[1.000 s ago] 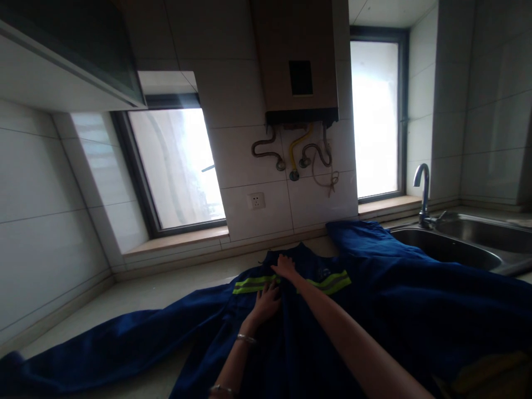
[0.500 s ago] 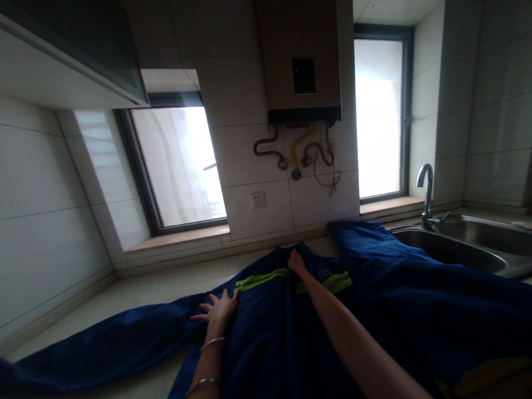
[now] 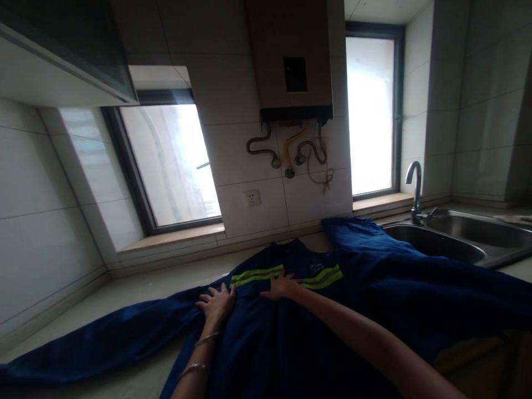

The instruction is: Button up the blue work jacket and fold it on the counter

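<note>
A dark blue work jacket (image 3: 253, 332) with yellow-green reflective strips (image 3: 257, 275) lies front up over the counter, its collar towards the wall. One sleeve (image 3: 112, 343) stretches out to the left. My left hand (image 3: 216, 303), with two bangles on the wrist, rests with fingers spread on the jacket near the left shoulder. My right hand (image 3: 282, 286) lies on the chest between the two strips, fingers apart and touching the cloth. More blue cloth (image 3: 357, 235), folded, lies beyond the jacket towards the sink.
A steel double sink (image 3: 477, 233) with a tap (image 3: 415, 188) stands at the right. The pale counter (image 3: 158, 285) runs along the tiled wall. Above it hang a water heater (image 3: 291, 61) with hoses and, at upper left, a cabinet (image 3: 66, 61). A socket (image 3: 251, 198) is on the wall.
My right hand has let go of the jacket near the collar and come down onto the chest, fingers opened. My left hand stays spread near the shoulder. The view has shifted slightly right.
</note>
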`<state>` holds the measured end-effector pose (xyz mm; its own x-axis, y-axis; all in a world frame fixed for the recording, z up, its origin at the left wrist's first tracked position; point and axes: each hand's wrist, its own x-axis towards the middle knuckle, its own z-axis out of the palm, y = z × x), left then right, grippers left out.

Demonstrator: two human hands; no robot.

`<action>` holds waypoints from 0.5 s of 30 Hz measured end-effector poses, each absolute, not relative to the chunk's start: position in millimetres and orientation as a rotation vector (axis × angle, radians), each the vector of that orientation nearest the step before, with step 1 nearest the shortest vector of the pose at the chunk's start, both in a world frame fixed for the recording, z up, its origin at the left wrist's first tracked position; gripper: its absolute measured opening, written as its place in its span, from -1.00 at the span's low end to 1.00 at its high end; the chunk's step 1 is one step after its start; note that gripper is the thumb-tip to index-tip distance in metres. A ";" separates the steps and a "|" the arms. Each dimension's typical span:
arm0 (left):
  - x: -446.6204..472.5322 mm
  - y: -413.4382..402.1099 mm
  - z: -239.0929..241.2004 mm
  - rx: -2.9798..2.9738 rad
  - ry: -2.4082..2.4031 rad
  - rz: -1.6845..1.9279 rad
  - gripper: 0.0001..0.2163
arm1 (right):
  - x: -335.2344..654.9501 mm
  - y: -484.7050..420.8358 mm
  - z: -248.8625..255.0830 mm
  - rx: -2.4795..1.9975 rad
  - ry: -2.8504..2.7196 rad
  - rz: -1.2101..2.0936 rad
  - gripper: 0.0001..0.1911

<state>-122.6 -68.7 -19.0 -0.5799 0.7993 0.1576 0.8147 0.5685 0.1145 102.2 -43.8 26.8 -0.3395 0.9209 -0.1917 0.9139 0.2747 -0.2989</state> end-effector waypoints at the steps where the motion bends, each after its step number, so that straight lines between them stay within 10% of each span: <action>1: -123.8 -70.9 -16.9 -1.451 -2.671 -0.248 -0.36 | 107.4 -49.2 18.8 -1.729 -2.490 0.492 -0.02; 15: -202.9 -106.9 79.6 -1.748 -2.588 -0.355 -0.80 | 123.4 -84.5 -5.3 -1.481 -2.382 0.173 -0.22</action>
